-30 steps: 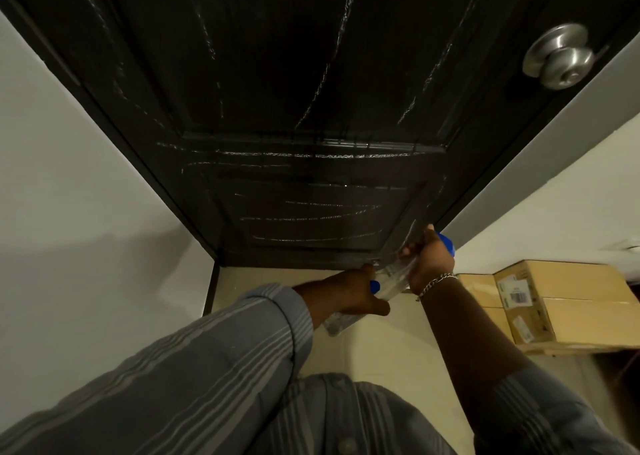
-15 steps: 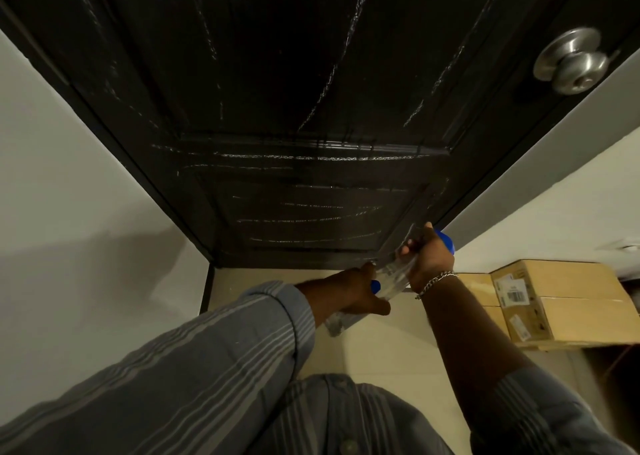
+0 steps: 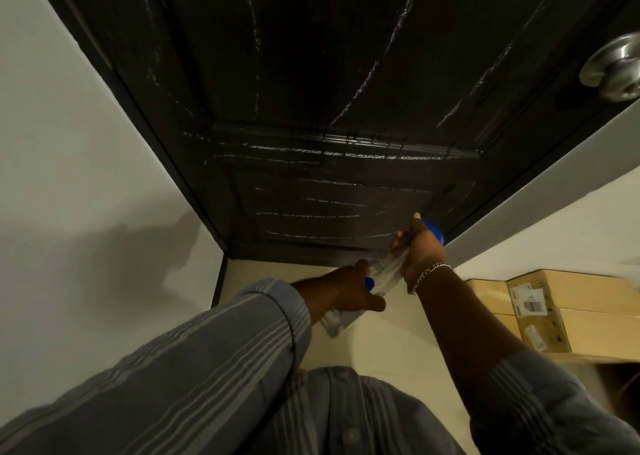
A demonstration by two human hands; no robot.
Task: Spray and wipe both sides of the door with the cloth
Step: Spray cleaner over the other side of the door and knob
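The dark panelled door [image 3: 329, 73] fills the upper view, with wet streaks running across its panels. Low in front of its bottom right corner I hold a clear spray bottle [image 3: 388, 274] at a slant. My left hand [image 3: 346, 291] grips the bottle's lower body, next to a small blue part. Around the bottle's upper end, by the blue top [image 3: 435, 231], my right hand [image 3: 420, 250] is curled. No cloth is in view.
A silver door knob [image 3: 616, 70] sits at the right edge of the door. White walls flank the door on both sides. Stacked cardboard boxes [image 3: 571, 312] stand on the pale floor at the right.
The view has shifted a little, so the knob now lies nearer the right edge. Both hands keep their hold on the bottle in about the same place.
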